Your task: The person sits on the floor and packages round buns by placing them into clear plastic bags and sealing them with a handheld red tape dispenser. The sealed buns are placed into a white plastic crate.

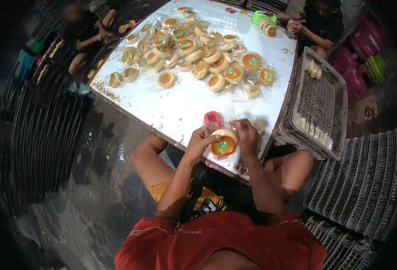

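My left hand [200,140] is closed on a round bun [225,137] with a browned top and a green round label, its thumb across the top. It hovers at the table's near edge. Just right of the bun is my right hand [247,135], fingers curled in; what they pinch, if anything, is hidden. Clear plastic film shows around and behind this hand. Beyond the bun lies a small red plastic container [212,118].
A white table [162,108] carries a heap of bagged, labelled buns [185,47]. Right of it stands a grey plastic crate [318,96] with rows of buns, near stacked crates [356,184]. Two people [83,36] sit across; one handles a bun by a green holder [262,18].
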Action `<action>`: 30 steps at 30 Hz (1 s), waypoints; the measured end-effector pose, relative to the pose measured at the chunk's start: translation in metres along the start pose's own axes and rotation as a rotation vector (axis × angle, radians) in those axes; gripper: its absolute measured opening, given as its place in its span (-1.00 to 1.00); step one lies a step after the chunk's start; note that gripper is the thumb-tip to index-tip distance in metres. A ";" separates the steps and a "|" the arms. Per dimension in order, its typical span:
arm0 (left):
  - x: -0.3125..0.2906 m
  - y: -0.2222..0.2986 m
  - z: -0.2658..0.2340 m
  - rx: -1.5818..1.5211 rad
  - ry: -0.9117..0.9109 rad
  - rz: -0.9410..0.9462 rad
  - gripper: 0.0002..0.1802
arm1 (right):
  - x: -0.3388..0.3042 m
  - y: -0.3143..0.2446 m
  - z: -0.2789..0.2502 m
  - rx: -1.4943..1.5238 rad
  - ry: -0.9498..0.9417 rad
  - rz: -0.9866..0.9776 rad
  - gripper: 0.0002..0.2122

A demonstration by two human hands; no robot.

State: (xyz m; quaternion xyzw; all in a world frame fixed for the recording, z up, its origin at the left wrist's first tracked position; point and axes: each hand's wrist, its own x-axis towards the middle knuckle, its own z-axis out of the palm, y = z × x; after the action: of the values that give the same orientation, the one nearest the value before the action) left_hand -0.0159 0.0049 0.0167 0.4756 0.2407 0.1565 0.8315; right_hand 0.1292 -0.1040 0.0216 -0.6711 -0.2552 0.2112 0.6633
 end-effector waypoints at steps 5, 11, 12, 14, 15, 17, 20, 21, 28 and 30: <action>-0.017 -0.012 0.009 0.047 0.116 -0.123 -0.54 | -0.021 0.005 -0.006 -0.245 -0.195 -0.033 -0.82; -0.023 -0.005 0.029 0.359 0.000 -0.069 -0.57 | -0.028 -0.023 -0.013 -0.316 -0.105 -0.166 -0.84; -0.021 -0.013 0.022 0.466 -0.072 0.002 -0.60 | -0.022 -0.048 -0.010 -0.410 -0.117 -0.339 -0.82; -0.029 -0.019 0.023 0.610 -0.194 -0.077 -0.67 | -0.018 -0.063 -0.022 -0.603 -0.514 -0.502 -0.73; -0.034 -0.018 0.026 0.612 -0.258 -0.037 -0.67 | -0.014 -0.053 -0.032 -0.574 -0.554 -0.445 -0.75; -0.037 -0.008 0.028 0.630 -0.372 0.065 -0.66 | -0.001 -0.036 -0.041 -0.502 -0.630 -0.360 -0.81; -0.035 -0.010 0.009 0.343 -0.157 -0.064 -0.67 | -0.003 -0.050 -0.041 0.126 -0.032 -0.124 -0.83; -0.036 -0.015 0.004 0.229 -0.045 -0.076 -0.67 | -0.005 -0.054 -0.038 0.064 0.110 -0.210 -0.80; -0.036 0.009 0.023 0.258 0.018 -0.109 -0.65 | -0.049 -0.011 -0.014 -0.213 -0.084 0.008 -0.72; -0.038 0.013 0.028 0.270 0.063 -0.130 -0.57 | -0.056 0.002 -0.011 -0.008 -0.029 0.096 -0.74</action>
State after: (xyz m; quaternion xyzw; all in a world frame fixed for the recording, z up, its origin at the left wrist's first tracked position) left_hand -0.0323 -0.0268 0.0495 0.5613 0.3158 0.0833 0.7605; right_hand 0.0922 -0.1475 0.0170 -0.6821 -0.2331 0.2516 0.6458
